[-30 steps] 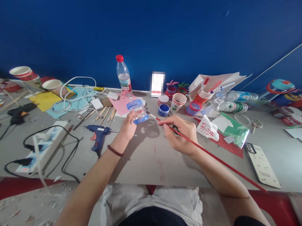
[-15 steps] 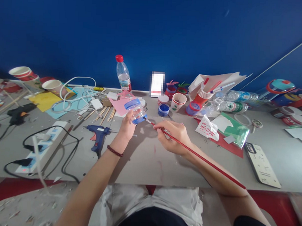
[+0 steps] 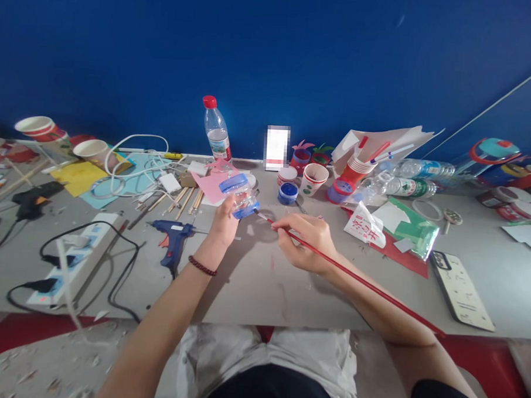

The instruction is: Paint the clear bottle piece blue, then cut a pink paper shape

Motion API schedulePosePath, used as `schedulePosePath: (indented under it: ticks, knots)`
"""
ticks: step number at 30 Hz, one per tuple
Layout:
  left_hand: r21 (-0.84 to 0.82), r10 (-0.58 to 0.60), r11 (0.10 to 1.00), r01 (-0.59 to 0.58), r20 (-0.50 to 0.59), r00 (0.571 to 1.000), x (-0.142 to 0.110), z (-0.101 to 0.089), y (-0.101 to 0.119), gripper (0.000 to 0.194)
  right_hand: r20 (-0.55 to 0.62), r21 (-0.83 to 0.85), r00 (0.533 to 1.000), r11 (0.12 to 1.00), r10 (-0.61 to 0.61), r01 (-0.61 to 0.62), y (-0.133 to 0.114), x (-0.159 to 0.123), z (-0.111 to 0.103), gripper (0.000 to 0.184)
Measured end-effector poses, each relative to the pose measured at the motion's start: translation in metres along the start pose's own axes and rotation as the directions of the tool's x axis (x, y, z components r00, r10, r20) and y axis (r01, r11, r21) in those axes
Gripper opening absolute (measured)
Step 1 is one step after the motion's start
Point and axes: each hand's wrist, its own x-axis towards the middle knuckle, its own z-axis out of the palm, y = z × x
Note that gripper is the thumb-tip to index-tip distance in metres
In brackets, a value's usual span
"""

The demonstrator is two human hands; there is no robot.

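Note:
My left hand [image 3: 224, 220] is closed around a clear plastic piece [image 3: 244, 201], which looks like a cut section of bottle with blue painted bands at both ends. In my right hand [image 3: 307, 241] is a long red-handled paintbrush [image 3: 359, 274], pinched near its ferrule. Its bristle tip touches or nearly touches the lower blue band. Beyond my hands stands an open jar of blue paint [image 3: 288, 193], with a paper cup [image 3: 314, 180] to its right.
Left lie a blue glue gun [image 3: 172, 239], a power strip [image 3: 80, 258] with cables, and wooden sticks [image 3: 185, 201]. A bottle with a red cap [image 3: 217, 132] stands by the wall. On the right are a phone [image 3: 462, 291], crumpled printed wrapper [image 3: 364, 224] and plastic bottles [image 3: 411, 188].
The paintbrush and my right fingers have shifted very slightly to the right along the blue band. My left hand stays almost still with the plastic piece.

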Motion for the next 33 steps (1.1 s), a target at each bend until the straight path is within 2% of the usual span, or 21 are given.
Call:
schedulePosePath:
  ticks: [7,16,21,27,33]
  knots:
    - [0.014,0.004,1.0,-0.005,0.007,1.0,-0.0033,0.0023,0.0032,0.056,-0.033,0.034,0.999,0.999,-0.01,0.011,-0.0007,-0.0009,0.0011,0.017]
    - [0.046,-0.015,0.999,0.016,-0.009,1.0,-0.0021,0.0013,0.0011,0.055,0.039,-0.01,0.997,0.998,-0.067,0.067,0.0007,-0.0005,0.0017,0.018]
    - [0.055,-0.005,0.998,0.005,-0.005,1.0,-0.0035,0.0031,0.002,0.057,-0.01,-0.023,0.998,0.998,-0.066,0.066,0.0006,0.0004,0.0025,0.018]
    - [0.041,-0.001,0.999,0.002,-0.019,1.0,-0.003,0.0037,0.0013,0.058,0.035,-0.05,0.996,0.995,-0.082,0.083,0.0008,0.0005,0.0022,0.018]
    - [0.053,0.008,0.999,-0.008,-0.007,1.0,-0.0044,0.0042,0.001,0.057,-0.005,-0.027,0.998,0.998,-0.065,0.065,-0.0007,0.0004,0.0015,0.017]
